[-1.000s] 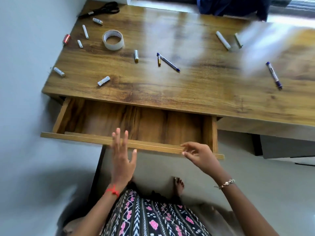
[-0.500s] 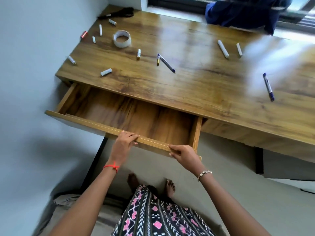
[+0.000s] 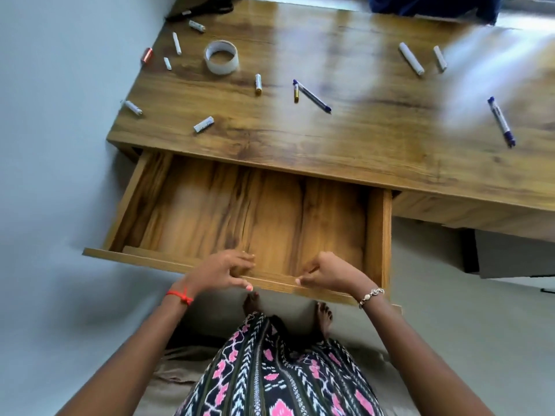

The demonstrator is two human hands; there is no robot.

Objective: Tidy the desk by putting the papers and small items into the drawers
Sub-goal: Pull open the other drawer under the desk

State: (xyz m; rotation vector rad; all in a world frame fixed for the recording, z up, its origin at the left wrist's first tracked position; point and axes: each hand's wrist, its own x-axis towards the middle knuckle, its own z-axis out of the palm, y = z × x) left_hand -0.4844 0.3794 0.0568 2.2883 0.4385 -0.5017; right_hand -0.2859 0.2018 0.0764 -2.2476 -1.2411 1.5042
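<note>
On drawer [image 3: 379, 235], left hand [image 3: 222, 270], right hand [image 3: 330, 273] seemingly grip.

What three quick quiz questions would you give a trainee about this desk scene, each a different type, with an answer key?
1. True or false: both the left hand and the right hand grip the front edge of the open drawer.
2. Multiple choice: what shows inside the drawer? A) papers B) pens C) only its bare wooden bottom
3. Fill in: the tape roll lies toward the person's ___ end of the desk.
Key: 1 true; 2 C; 3 left.
</note>
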